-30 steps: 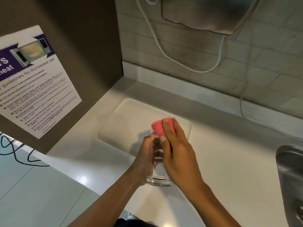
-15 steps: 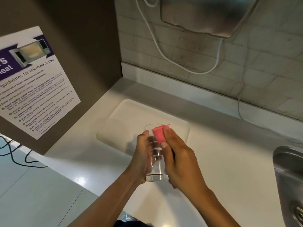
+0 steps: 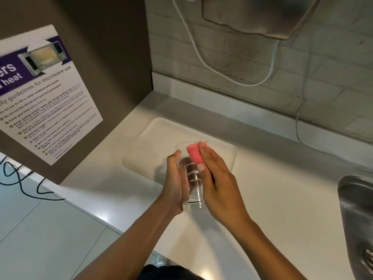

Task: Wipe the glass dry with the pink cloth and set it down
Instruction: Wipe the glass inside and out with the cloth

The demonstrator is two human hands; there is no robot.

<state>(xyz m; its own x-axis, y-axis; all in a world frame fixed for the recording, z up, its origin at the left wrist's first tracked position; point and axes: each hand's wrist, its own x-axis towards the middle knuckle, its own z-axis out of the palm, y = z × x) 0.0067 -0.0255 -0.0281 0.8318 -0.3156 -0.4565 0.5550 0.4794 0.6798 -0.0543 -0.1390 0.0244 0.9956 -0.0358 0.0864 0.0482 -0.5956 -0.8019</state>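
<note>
Above the white surface (image 3: pixel 262 199), the left hand (image 3: pixel 174 184) clasps the glass (image 3: pixel 190 178); the right hand (image 3: pixel 218 186) pinches the pink cloth (image 3: pixel 193 154). Turn slowly, press lightly.

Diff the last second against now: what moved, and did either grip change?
The pink cloth in the right hand slid from above the glass rim down onto its upper side, exposing the rim. Nothing was taken or released: the left hand still holds the glass above the counter. The board is unchanged.
</note>
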